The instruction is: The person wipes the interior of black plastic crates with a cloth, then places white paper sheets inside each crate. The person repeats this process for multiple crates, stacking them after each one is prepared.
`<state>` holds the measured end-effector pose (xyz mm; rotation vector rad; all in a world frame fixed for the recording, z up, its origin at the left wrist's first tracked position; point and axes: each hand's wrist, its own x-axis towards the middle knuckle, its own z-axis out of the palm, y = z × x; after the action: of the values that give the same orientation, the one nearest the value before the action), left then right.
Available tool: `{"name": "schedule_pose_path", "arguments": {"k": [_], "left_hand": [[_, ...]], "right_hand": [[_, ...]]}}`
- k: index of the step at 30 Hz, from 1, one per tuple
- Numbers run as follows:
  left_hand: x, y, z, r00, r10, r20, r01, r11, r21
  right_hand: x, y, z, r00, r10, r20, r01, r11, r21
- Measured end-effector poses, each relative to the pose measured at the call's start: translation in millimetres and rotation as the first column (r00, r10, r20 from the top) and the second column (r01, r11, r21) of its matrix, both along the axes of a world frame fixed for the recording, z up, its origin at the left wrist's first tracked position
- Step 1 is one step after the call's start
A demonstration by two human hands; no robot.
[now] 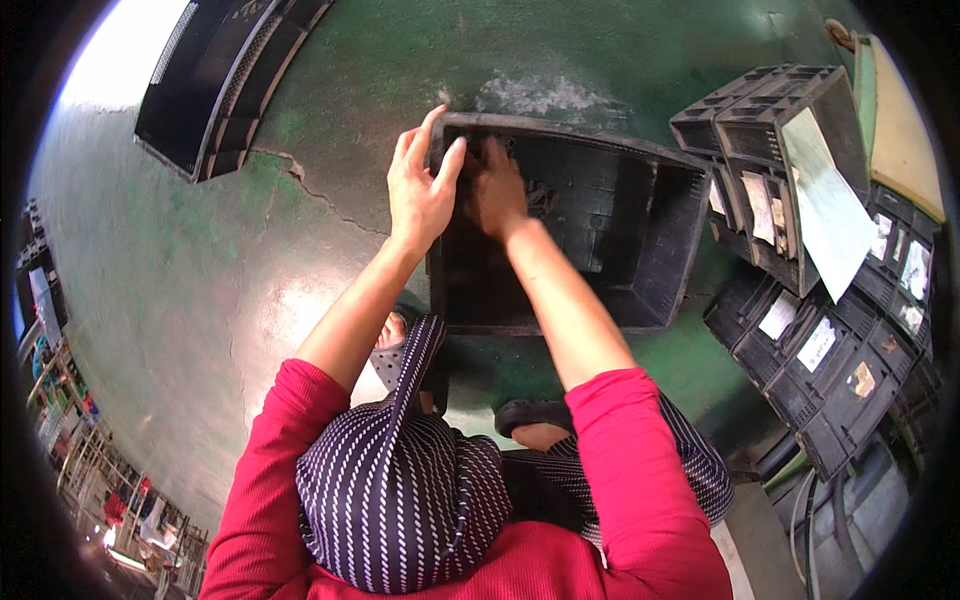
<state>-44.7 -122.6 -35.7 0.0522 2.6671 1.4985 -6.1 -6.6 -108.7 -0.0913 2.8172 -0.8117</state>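
A black plastic crate (690, 250) lies on the floor in front of me, its open side up. At its left rim, near the far left corner, is my left hand (418, 190); the fingers are stretched and apart, with the thumb over the rim. My right hand (497, 195) reaches down inside the crate at the left end. Motion blur and shadow smear its fingers, so I cannot make out whether they hold anything. Some small dark thing (540, 197) lies on the crate's bottom beside the right hand; its kind is unclear.
Black crates with paper labels (820, 340) are piled at the right, a white sheet (830, 205) hanging over one. Another long black crate (220, 90) sits at the far left on the green, cracked floor (330, 150). Racks (90, 480) with mixed items line the lower left.
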Motion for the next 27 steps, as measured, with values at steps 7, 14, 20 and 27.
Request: {"name": "schedule_pose_path", "arguments": {"k": [7, 14, 20, 27], "left_hand": [[-4, 3, -1, 0.999, 0.025, 0.022, -0.025, 1.000, -0.007], [-1, 1, -2, 0.999, 0.044, -0.021, -0.046, 0.996, -0.079], [-1, 4, -3, 0.998, 0.061, -0.005, -0.061, 0.994, -0.095], [-2, 0, 2, 1.000, 0.026, 0.004, -0.025, 0.993, -0.116]], "right_hand": [[40, 9, 15, 0.917, 0.349, 0.194, -0.386, 0.901, 0.199], [60, 16, 40, 0.639, 0.659, 0.397, -0.635, 0.743, -0.212], [71, 3, 22, 0.766, 0.391, 0.510, -0.410, 0.908, -0.080], [65, -2, 47, 0.733, 0.549, 0.401, -0.590, 0.807, -0.027]]}}
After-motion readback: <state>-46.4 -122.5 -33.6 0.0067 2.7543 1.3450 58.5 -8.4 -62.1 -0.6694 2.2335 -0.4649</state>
